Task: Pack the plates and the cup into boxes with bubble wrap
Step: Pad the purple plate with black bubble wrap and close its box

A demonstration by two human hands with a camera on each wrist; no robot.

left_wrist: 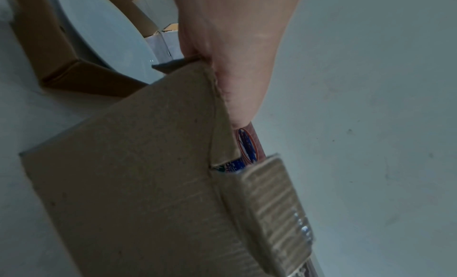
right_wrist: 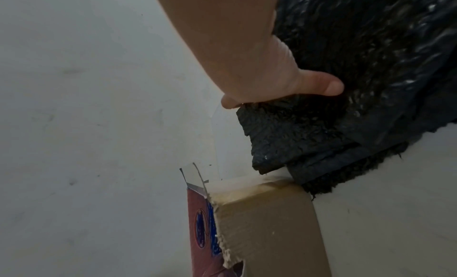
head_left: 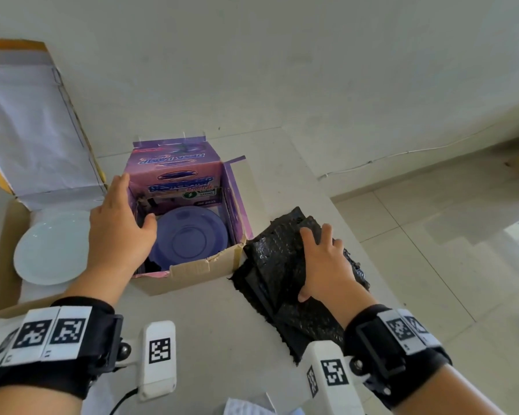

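An open purple printed box (head_left: 232,202) stands mid-table with a plate (head_left: 189,238) lying flat inside it. My left hand (head_left: 117,229) grips the box's left wall, thumb inside and fingers outside; in the left wrist view the cardboard wall (left_wrist: 123,183) runs up into the left hand (left_wrist: 235,46). A pile of black bubble wrap (head_left: 276,253) lies right of the box. My right hand (head_left: 324,265) lies on the pile, thumb hooked at a fold. In the right wrist view the thumb of the right hand (right_wrist: 247,56) presses into the bubble wrap (right_wrist: 358,56) beside the box corner (right_wrist: 267,232). No cup shows.
A flat cardboard box (head_left: 3,259) at the left holds a white plate (head_left: 48,247); its white-lined lid (head_left: 27,121) stands open. The table ends just right of the bubble wrap, with tiled floor (head_left: 432,235) below. A wall rises behind. Paper (head_left: 246,408) lies at the near edge.
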